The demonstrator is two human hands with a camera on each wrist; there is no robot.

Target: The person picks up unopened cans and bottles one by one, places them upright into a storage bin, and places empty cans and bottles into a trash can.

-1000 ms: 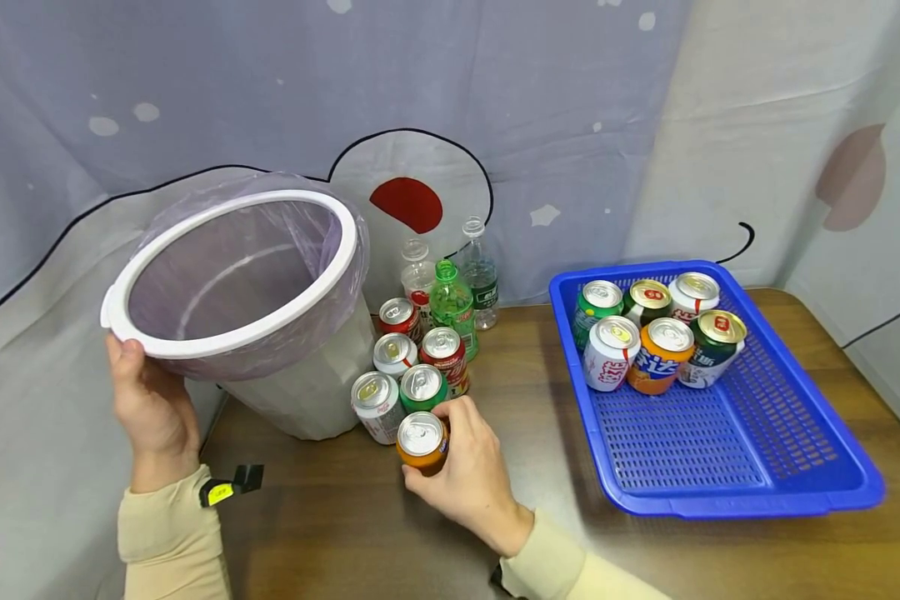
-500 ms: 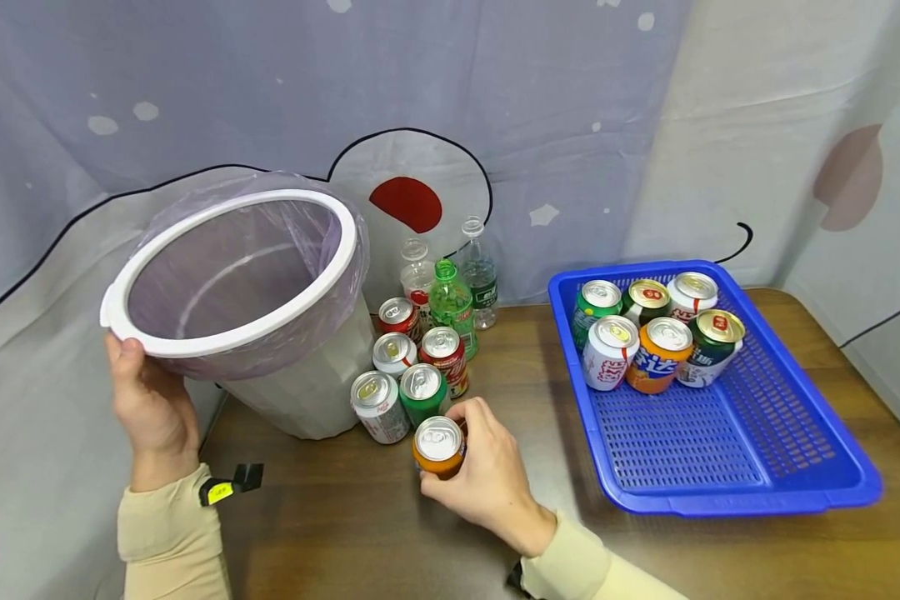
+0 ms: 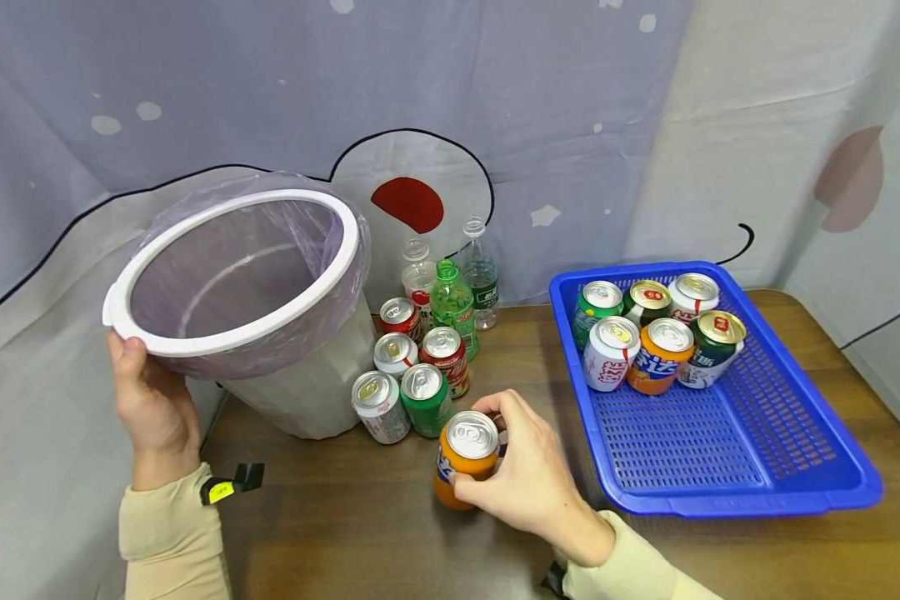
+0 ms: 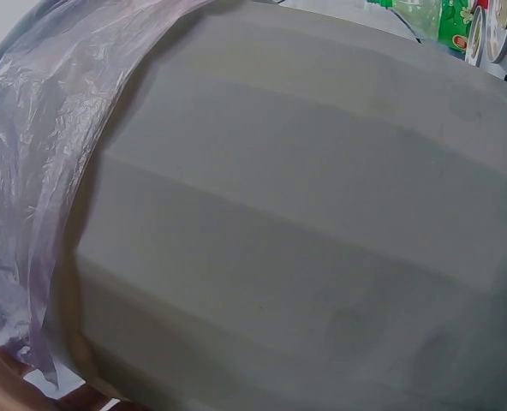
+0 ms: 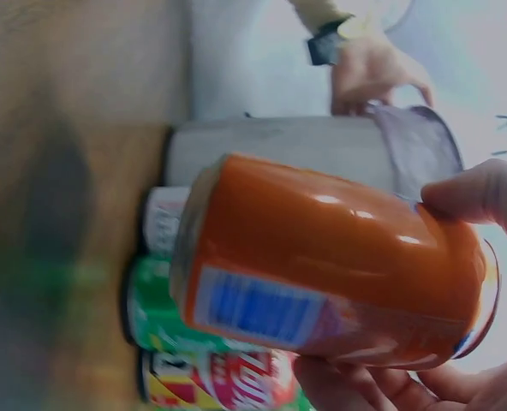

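My right hand (image 3: 528, 471) grips an orange soda can (image 3: 461, 467) near its top, thumb on one side and fingers on the other. In the right wrist view the can (image 5: 339, 261) lies across the picture, a barcode on its side. My left hand (image 3: 157, 408) holds the white rim (image 3: 225, 342) of a grey trash bin (image 3: 307, 400), lined with a thin purple bag (image 4: 56, 163) and tilted toward me. Just beyond the orange can stand several upright cans, among them a green can (image 3: 425, 408), a silver-white can (image 3: 381, 417) and a red can (image 3: 450, 367).
Behind these cans stand a green plastic bottle (image 3: 453, 308) and two clear bottles, one with a dark label (image 3: 484, 292). To the right, a blue plastic basket (image 3: 690, 504) has several upright cans in its far part. A patterned curtain (image 3: 540, 125) hangs along the back of the wooden table (image 3: 330, 533).
My right hand has drawn the orange can away from the group, rightward and toward me, and more of its side now shows. The left hand and the bin stay put.
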